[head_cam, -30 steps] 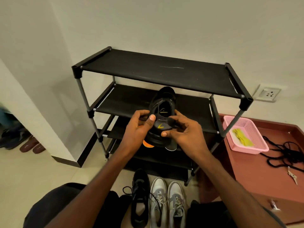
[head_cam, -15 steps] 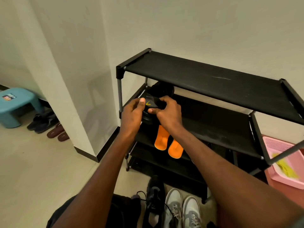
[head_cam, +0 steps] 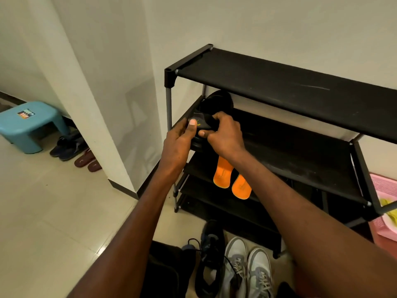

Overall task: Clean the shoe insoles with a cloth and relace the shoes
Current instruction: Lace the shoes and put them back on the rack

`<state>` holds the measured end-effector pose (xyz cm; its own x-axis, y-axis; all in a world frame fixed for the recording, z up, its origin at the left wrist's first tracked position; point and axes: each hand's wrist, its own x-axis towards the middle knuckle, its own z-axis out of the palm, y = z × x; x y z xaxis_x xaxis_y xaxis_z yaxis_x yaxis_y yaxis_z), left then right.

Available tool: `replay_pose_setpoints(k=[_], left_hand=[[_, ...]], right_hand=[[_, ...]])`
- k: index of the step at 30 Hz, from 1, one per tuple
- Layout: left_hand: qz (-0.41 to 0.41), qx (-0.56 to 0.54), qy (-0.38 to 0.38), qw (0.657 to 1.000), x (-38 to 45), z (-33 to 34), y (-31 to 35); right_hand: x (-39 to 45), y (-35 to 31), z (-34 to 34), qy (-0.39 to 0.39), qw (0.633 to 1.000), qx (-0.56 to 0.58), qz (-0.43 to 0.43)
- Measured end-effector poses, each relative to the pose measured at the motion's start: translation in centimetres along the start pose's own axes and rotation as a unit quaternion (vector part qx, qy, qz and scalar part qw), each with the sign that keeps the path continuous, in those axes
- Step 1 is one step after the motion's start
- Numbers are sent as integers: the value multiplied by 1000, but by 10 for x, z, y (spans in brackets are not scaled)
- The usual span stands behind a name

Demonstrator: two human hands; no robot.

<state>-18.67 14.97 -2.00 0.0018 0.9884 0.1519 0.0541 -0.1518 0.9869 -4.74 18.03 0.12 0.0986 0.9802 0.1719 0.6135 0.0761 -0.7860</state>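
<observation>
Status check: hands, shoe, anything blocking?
Left hand and right hand both grip the black shoe at the rack's second shelf. Orange insoles lie one shelf below. Nothing blocking.

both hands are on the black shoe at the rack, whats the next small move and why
Probably set the black shoe down on the second shelf. Both the left hand and right hand grip it by the tongue right at that shelf's edge, and the two orange insoles lie one shelf below.
</observation>
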Motion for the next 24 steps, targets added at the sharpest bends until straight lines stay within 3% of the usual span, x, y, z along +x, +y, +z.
replay_pose_setpoints(k=[8,14,17,21,24], left_hand=[[6,42,-20,999,1,-1,-10],[19,99,38,994,8,3,-26],[20,130,55,990,6,6,-28],[28,179,139,974,-8,17,-21],[117,284,232,923,-28,29,-15]], right_hand=[[-13,1,2,-6,1000,12,-19],[-29,19,-14,-19,998,-22,-53],[-53,42,-24,4,999,14,-39],[-97,76,-37,34,997,36,-62],[-126,100,-49,62,993,39,-89]])
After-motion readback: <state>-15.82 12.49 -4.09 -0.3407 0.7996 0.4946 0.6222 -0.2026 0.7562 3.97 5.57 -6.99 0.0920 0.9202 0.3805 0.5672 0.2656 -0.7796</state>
